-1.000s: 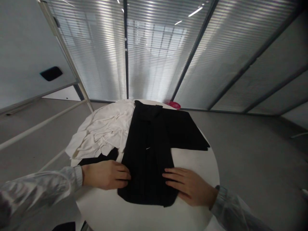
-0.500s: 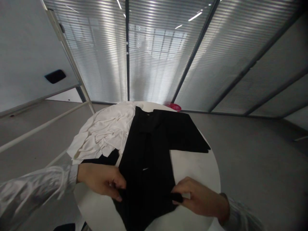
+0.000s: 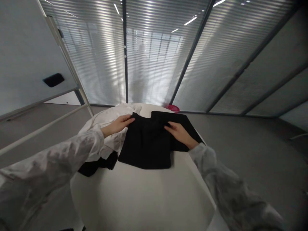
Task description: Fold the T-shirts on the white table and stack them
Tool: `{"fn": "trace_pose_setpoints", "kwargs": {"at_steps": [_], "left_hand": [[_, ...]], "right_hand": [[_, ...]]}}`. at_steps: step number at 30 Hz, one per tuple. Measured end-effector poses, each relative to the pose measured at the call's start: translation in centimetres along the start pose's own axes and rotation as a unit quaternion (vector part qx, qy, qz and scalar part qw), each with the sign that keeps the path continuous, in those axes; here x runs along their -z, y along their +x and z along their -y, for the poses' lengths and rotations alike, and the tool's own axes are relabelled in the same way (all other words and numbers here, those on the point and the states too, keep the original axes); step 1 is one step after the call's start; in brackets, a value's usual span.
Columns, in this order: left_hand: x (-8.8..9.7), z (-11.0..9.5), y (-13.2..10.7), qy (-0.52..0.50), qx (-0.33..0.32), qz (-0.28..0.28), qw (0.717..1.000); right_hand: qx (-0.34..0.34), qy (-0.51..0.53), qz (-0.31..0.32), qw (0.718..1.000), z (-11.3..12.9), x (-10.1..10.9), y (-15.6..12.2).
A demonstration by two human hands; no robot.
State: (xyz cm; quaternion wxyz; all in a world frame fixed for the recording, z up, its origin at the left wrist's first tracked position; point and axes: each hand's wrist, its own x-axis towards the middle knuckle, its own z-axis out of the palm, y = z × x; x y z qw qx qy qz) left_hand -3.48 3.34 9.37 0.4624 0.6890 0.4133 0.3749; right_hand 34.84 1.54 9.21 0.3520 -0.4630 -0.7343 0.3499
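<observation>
A black garment (image 3: 145, 147), doubled over into a short block, lies on the round white table (image 3: 144, 199). At its far left corner my left hand (image 3: 119, 124) pinches the cloth between thumb and fingers. My right hand (image 3: 179, 133) grips the far right corner the same way. The fabric between them dips in a shallow curve. Under and beside my right hand lies another folded black cloth (image 3: 186, 123); whether it joins the garment cannot be made out.
Crumpled white cloth (image 3: 110, 141) covers the table's left side, with a dark cloth (image 3: 98, 165) by its near edge. A pink basket (image 3: 173, 108) shows past the far edge. A pale rail (image 3: 43, 130) runs at left; a blind-covered glass partition (image 3: 154, 64) stands behind.
Both hands have moved from the garment's near end to its far end, carrying the near edge over. The long strip is now doubled, and its small white mark is hidden.
</observation>
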Motion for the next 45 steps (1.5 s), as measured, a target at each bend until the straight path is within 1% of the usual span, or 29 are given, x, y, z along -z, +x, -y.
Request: {"fn": "trace_pose_setpoints", "kwargs": {"at_steps": [1, 2, 3, 4, 5, 6, 8, 11, 13, 16, 18, 21, 24, 26, 28, 30, 31, 33, 35, 37, 40, 43, 45], "left_hand": [[0.1, 0.7, 2.0, 0.012, -0.004, -0.043, 0.999], [0.1, 1.4, 3.8, 0.022, 0.000, -0.094, 0.995], [0.2, 2.2, 5.4, 0.025, 0.024, -0.146, 0.989], [0.1, 2.9, 6.7, 0.026, 0.055, -0.184, 0.981], [0.1, 3.6, 7.7, 0.025, 0.079, -0.206, 0.975], [0.1, 4.2, 8.5, 0.021, 0.103, -0.217, 0.971], [0.1, 5.4, 9.3, 0.011, 0.130, -0.214, 0.968], [0.2, 6.4, 9.7, 0.003, 0.138, -0.211, 0.968], [0.2, 6.5, 10.1, 0.003, 0.129, -0.217, 0.968], [0.0, 6.2, 10.7, 0.007, 0.106, -0.222, 0.969], [-0.2, 6.0, 10.9, 0.022, 0.098, -0.223, 0.969], [-0.3, 6.1, 10.4, 0.065, 0.099, -0.230, 0.966], [-0.5, 6.5, 9.1, 0.141, 0.099, -0.238, 0.956], [-0.7, 6.9, 8.1, 0.208, 0.117, -0.218, 0.946], [-1.0, 7.1, 7.3, 0.249, 0.142, -0.179, 0.941], [-1.3, 7.1, 6.8, 0.245, 0.151, -0.153, 0.945], [-1.5, 7.0, 6.7, 0.236, 0.144, -0.151, 0.949], [-1.7, 6.9, 6.7, 0.211, 0.114, -0.162, 0.957], [-1.8, 6.8, 6.6, 0.191, 0.085, -0.181, 0.961], [-1.9, 6.8, 6.4, 0.184, 0.082, -0.196, 0.960], [-1.7, 6.9, 5.6, 0.177, 0.117, -0.205, 0.955], [-1.4, 7.3, 3.6, 0.162, 0.146, -0.188, 0.958], [-1.1, 7.6, 1.8, 0.151, 0.150, -0.165, 0.963]], "right_hand": [[-0.001, -0.014, -0.041, 0.999, -0.9, 0.1, 2.4], [-0.020, -0.033, -0.086, 0.996, -1.7, 0.1, 4.5], [-0.053, -0.053, -0.130, 0.989, -2.6, 0.1, 6.4], [-0.085, -0.066, -0.158, 0.981, -3.4, -0.1, 7.9], [-0.104, -0.074, -0.169, 0.977, -4.3, -0.3, 9.0], [-0.120, -0.079, -0.175, 0.974, -5.1, -0.6, 9.7], [-0.131, -0.086, -0.173, 0.972, -6.6, -1.2, 10.3], [-0.126, -0.102, -0.175, 0.971, -8.1, -2.2, 10.1], [-0.114, -0.107, -0.178, 0.971, -8.4, -2.5, 10.1], [-0.087, -0.103, -0.201, 0.970, -8.3, -2.7, 10.5], [-0.085, -0.112, -0.215, 0.966, -8.1, -2.7, 10.6], [-0.129, -0.176, -0.222, 0.950, -8.0, -2.8, 10.0], [-0.179, -0.231, -0.194, 0.936, -8.0, -3.1, 8.2], [-0.190, -0.247, -0.159, 0.937, -7.8, -3.6, 6.8], [-0.177, -0.254, -0.131, 0.942, -7.6, -4.3, 5.5], [-0.148, -0.248, -0.117, 0.950, -7.2, -5.1, 4.7], [-0.135, -0.238, -0.115, 0.955, -7.1, -5.5, 4.4], [-0.110, -0.205, -0.123, 0.965, -6.8, -6.1, 4.2], [-0.085, -0.159, -0.147, 0.973, -6.6, -6.4, 4.1], [-0.068, -0.116, -0.181, 0.974, -6.4, -6.4, 3.9], [-0.074, -0.106, -0.215, 0.968, -6.1, -5.9, 2.8], [-0.094, -0.117, -0.205, 0.967, -5.9, -5.5, 0.3], [-0.109, -0.124, -0.179, 0.970, -6.0, -5.3, -2.1]]}}
